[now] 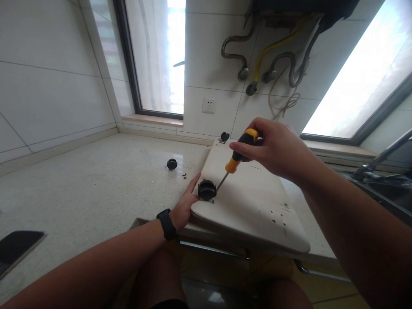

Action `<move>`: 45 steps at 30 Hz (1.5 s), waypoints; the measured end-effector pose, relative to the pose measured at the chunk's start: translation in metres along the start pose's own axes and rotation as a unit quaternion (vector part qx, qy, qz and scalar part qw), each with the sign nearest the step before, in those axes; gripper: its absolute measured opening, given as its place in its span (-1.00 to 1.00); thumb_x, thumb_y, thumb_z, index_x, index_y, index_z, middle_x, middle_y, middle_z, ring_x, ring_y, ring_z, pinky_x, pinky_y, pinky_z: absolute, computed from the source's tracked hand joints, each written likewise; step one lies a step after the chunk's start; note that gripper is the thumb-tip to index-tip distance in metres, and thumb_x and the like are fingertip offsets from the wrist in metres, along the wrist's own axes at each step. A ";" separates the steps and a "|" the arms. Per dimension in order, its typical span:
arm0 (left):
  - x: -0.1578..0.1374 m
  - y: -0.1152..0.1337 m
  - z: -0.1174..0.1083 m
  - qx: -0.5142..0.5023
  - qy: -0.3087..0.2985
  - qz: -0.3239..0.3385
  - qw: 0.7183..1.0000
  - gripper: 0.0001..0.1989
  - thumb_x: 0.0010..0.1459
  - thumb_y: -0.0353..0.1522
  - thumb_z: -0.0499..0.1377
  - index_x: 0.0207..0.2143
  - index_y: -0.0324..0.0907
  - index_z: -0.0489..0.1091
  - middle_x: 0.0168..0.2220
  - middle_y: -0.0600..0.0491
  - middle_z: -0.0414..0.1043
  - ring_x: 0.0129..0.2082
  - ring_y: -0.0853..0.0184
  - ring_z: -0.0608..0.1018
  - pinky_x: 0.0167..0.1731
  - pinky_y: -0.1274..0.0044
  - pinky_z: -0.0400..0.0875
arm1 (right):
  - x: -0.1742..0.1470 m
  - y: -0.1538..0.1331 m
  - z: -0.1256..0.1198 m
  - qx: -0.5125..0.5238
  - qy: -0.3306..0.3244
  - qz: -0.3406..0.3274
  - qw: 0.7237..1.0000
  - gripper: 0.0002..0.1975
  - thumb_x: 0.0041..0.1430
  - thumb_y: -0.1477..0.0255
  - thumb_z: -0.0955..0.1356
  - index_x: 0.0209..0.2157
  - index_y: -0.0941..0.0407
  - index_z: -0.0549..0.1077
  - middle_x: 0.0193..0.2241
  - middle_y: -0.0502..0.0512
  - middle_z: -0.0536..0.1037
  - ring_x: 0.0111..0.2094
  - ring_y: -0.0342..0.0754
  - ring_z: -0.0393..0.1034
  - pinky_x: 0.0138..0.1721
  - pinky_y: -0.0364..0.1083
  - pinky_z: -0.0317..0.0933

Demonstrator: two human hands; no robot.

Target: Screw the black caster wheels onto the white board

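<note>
My right hand (pixel 267 143) is closed around the yellow and black handle of a screwdriver (pixel 236 156). Its shaft slants down to the base of a black caster wheel (pixel 207 189) on a white board (pixel 247 193); the tip is partly hidden there. My left hand (pixel 186 204) presses against the board's left edge beside that wheel, its fingers stretched along the side and partly hidden. A second caster (pixel 224 137) sits at the board's far corner. Several screw holes show near the close right corner, where there is no wheel.
A loose caster (pixel 172 164) and small screws (pixel 184 175) lie on the pale countertop (pixel 135 176). A dark flat object (pixel 19 249) is at the left. The sink (pixel 386 193) with its faucet is at the right. Pipes (pixel 234 56) and a socket (pixel 208 105) are on the wall.
</note>
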State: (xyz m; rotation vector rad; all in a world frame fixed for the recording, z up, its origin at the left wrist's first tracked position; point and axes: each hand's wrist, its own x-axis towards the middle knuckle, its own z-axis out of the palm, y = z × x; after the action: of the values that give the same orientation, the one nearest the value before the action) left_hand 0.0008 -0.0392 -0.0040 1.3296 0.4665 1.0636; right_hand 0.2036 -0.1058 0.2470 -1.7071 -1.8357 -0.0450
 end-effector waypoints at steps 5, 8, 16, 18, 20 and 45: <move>0.000 -0.001 0.000 0.008 0.021 0.024 0.999 -0.20 0.29 -0.33 0.25 0.52 -0.03 0.08 0.52 0.01 0.11 0.52 -0.04 0.11 0.50 0.16 -0.17 | 0.000 0.015 -0.001 0.029 -0.001 0.052 0.998 -0.57 0.09 -0.05 0.51 -0.34 0.01 0.45 -0.39 0.16 0.61 -0.35 0.18 0.56 -0.42 0.12 0.43; 0.002 -0.006 -0.002 -0.013 0.011 0.043 0.999 -0.25 0.33 -0.25 0.19 0.52 -0.04 0.09 0.53 0.00 0.09 0.53 -0.05 0.09 0.50 0.12 -0.20 | -0.003 0.026 -0.002 0.050 -0.019 0.018 0.998 -0.57 0.20 -0.02 0.46 -0.11 0.02 0.50 -0.18 0.23 0.66 -0.19 0.26 0.60 -0.22 0.25 0.49; 0.002 -0.010 -0.004 -0.026 -0.006 0.032 0.999 -0.22 0.33 -0.28 0.20 0.53 -0.01 0.03 0.52 0.00 0.12 0.48 -0.08 0.20 0.47 0.07 -0.06 | -0.002 0.033 -0.013 0.162 -0.141 -0.161 0.963 -0.63 0.32 0.14 0.43 0.09 -0.04 0.48 0.03 0.15 0.65 0.04 0.20 0.57 0.10 0.25 0.42; 0.002 -0.009 -0.005 0.003 -0.009 0.030 1.000 -0.16 0.29 -0.33 0.25 0.54 -0.01 0.01 0.52 -0.01 0.12 0.47 -0.06 0.23 0.48 0.12 -0.04 | -0.001 0.025 -0.013 0.117 -0.126 -0.160 0.972 -0.68 0.27 0.10 0.46 -0.07 -0.01 0.53 -0.11 0.14 0.67 -0.08 0.19 0.58 -0.02 0.22 0.45; 0.002 -0.008 -0.005 0.018 -0.015 0.028 0.999 -0.11 0.26 -0.36 0.28 0.55 -0.01 -0.01 0.52 -0.02 0.12 0.46 -0.04 0.25 0.48 0.15 -0.04 | -0.001 0.016 -0.011 0.071 -0.096 -0.133 0.984 -0.65 0.23 0.04 0.46 -0.16 0.02 0.53 -0.21 0.16 0.66 -0.20 0.18 0.55 -0.20 0.17 0.43; 0.001 -0.006 -0.001 -0.015 0.003 0.019 1.000 -0.19 0.29 -0.32 0.22 0.53 -0.02 0.05 0.47 -0.03 0.22 0.43 -0.06 0.29 0.46 0.12 0.00 | 0.005 0.006 0.006 0.105 -0.083 -0.154 0.979 -0.59 0.31 0.02 0.42 -0.01 0.02 0.48 -0.14 0.16 0.65 -0.21 0.11 0.56 -0.17 0.16 0.45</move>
State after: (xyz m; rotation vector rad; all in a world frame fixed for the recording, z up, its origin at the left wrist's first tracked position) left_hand 0.0028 -0.0372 -0.0092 1.3137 0.4285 1.1020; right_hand 0.2063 -0.0979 0.2418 -1.3044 -2.1330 0.1638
